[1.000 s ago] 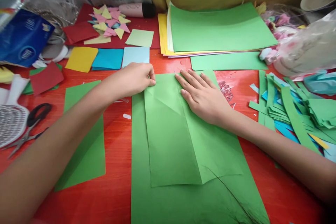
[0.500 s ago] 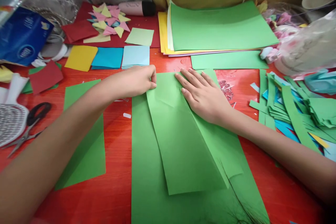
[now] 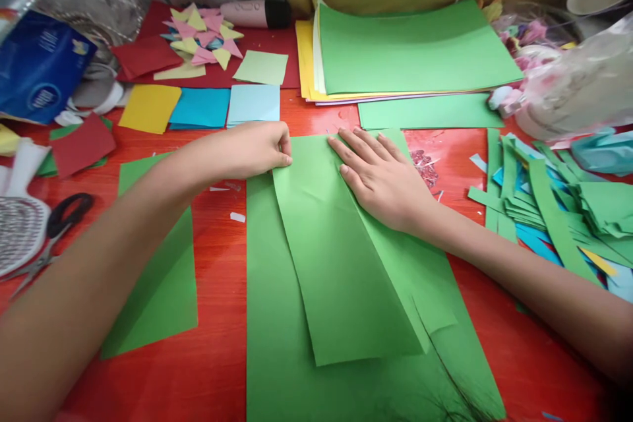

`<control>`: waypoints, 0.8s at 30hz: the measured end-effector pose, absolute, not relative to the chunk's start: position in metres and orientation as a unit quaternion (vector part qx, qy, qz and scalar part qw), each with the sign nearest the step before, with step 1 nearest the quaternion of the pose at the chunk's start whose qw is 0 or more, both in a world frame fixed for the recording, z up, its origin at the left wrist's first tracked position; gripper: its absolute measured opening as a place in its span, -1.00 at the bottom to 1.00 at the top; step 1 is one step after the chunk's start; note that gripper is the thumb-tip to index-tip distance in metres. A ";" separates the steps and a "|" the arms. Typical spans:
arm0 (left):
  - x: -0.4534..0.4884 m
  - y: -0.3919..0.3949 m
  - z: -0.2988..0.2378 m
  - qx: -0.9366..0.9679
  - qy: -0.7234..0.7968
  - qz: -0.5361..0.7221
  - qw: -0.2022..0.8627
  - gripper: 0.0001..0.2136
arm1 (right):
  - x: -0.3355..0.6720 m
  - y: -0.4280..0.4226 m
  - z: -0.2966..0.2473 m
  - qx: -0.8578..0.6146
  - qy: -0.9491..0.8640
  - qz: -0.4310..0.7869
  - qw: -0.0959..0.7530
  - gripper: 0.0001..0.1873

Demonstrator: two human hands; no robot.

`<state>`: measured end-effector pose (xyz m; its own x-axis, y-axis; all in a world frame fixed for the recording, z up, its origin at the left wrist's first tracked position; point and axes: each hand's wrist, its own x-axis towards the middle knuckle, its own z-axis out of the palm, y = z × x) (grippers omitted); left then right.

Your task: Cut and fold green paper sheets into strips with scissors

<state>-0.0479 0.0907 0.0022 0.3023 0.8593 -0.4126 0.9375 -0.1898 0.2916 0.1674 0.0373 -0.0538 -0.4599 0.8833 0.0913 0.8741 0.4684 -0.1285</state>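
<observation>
A folded green paper sheet [image 3: 341, 257] lies on a larger green sheet [image 3: 277, 369] at the middle of the red table [image 3: 217, 264]. My left hand [image 3: 250, 148] is closed in a pinch on the folded sheet's top left corner. Beside it, my right hand [image 3: 380, 175] lies flat with fingers stretched out, pressing the sheet's top right part. The upper flap slants down to the right, with its lower edge lifted off the sheet beneath.
Another green sheet [image 3: 158, 264] lies at the left, with scissors [image 3: 49, 231] further left. Coloured squares [image 3: 202, 107] and a stack of green and yellow paper [image 3: 410, 53] sit at the back. Green and blue strips [image 3: 548, 211] pile up at the right.
The folded sheet's upper flap has swung: its lower edge moved to the right and now lies slanted. Both hands stayed at the top edge.
</observation>
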 end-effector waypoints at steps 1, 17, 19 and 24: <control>-0.048 0.091 0.003 0.761 0.585 -0.070 0.271 -0.74 | 0.168 0.038 -0.054 -0.515 -0.853 0.034 0.072 -0.44; -0.049 0.098 -0.002 0.725 0.619 0.036 0.299 -0.56 | 0.164 0.038 -0.047 -0.517 -0.853 0.053 0.049 -0.36; -0.051 0.097 -0.002 0.738 0.616 0.008 0.277 -0.52 | 0.165 0.039 -0.048 -0.517 -0.853 0.050 0.055 -0.37; -0.056 0.098 -0.009 0.763 0.596 0.003 0.253 -0.44 | 0.165 0.039 -0.046 -0.516 -0.854 0.049 0.050 -0.37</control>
<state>-0.0563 0.0979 -0.0088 0.2906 0.9099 -0.2961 0.9068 -0.1630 0.3889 0.1652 0.0390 -0.0461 -0.4623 0.8861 0.0347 0.8764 0.4625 -0.1342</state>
